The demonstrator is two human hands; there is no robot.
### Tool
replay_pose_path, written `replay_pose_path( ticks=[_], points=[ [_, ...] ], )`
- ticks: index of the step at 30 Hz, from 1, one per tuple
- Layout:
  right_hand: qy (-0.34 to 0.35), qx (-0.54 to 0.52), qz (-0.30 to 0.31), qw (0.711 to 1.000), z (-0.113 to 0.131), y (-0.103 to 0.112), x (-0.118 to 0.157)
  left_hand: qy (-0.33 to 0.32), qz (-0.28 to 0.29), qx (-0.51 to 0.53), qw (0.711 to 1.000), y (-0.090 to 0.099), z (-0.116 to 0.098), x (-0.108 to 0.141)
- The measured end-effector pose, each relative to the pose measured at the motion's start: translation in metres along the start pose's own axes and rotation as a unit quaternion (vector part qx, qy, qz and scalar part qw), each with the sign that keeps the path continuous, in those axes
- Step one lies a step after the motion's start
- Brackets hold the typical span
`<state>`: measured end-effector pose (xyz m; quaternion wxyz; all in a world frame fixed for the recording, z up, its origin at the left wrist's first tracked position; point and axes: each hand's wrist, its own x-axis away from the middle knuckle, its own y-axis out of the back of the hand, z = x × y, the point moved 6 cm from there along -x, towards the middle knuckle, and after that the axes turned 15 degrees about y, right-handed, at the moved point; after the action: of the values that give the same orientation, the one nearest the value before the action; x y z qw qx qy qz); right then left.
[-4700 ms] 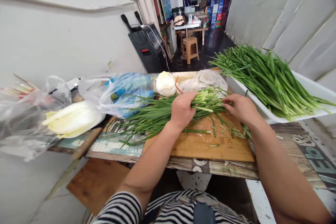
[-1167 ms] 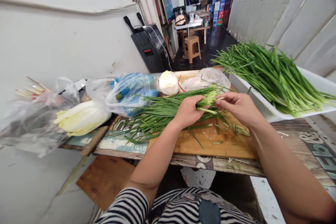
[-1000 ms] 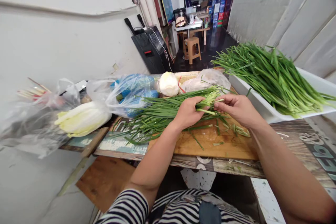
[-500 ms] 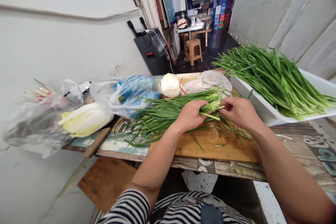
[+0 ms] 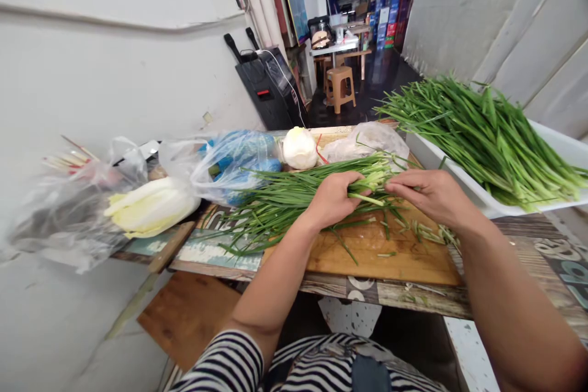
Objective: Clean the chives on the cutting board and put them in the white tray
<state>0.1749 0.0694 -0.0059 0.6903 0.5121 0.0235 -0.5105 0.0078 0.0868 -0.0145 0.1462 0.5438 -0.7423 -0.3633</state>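
Note:
A bundle of green chives [image 5: 285, 196] lies across a wooden cutting board [image 5: 381, 254], pale root ends to the right. My left hand [image 5: 333, 199] is closed around the bundle near those ends. My right hand [image 5: 429, 196] pinches the tip of one chive stalk [image 5: 370, 199] that sticks out of the bundle. Cut scraps [image 5: 425, 231] lie on the board under my right hand.
A white tray [image 5: 463, 187] heaped with chives [image 5: 478, 135] stands at the right. Behind the board sit a clear bag [image 5: 367, 141], a white round vegetable [image 5: 299, 148], a blue-filled bag [image 5: 232, 162] and a cabbage [image 5: 147, 211]. A plastic stool [image 5: 340, 86] stands beyond.
My right hand has kept picking at the root ends, shifting slightly right and down over the last second. My left hand stays clamped on the bundle. The view has drifted a little.

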Motion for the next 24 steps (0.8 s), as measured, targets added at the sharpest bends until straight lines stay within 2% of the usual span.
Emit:
replay_pose_path(
  ticks=[3,5,8,10,12,15,17,20,24],
  points=[
    [-0.09,-0.03,-0.005,0.995,-0.012,-0.002,0.004,-0.019,-0.007,-0.018,1.0,-0.002,0.0,0.001],
    [-0.153,-0.023,-0.047,0.987,-0.021,0.004,0.009,-0.029,-0.02,-0.023,0.999,-0.002,0.001,0.001],
    [-0.224,0.07,-0.101,0.967,-0.035,0.018,0.018,-0.012,-0.065,0.007,0.998,0.003,0.005,-0.001],
    [-0.245,0.156,-0.095,0.952,-0.042,0.022,0.021,0.009,-0.107,0.037,0.994,0.01,0.007,-0.001],
    [-0.205,0.212,-0.088,0.951,-0.045,0.018,0.018,0.018,-0.141,0.063,0.988,0.017,0.008,-0.001],
    [-0.033,0.229,-0.051,0.971,-0.035,-0.006,0.007,0.011,-0.174,0.095,0.98,0.024,0.007,0.001],
    [0.04,0.215,0.009,0.976,-0.03,-0.026,0.005,-0.001,-0.197,0.112,0.974,0.028,0.006,0.003],
    [0.054,0.175,0.102,0.978,-0.028,-0.042,0.006,-0.002,-0.226,0.123,0.966,0.033,0.007,0.004],
    [0.078,0.08,0.168,0.979,-0.017,-0.031,0.01,0.017,-0.207,0.098,0.973,0.033,0.009,0.003]
  ],
)
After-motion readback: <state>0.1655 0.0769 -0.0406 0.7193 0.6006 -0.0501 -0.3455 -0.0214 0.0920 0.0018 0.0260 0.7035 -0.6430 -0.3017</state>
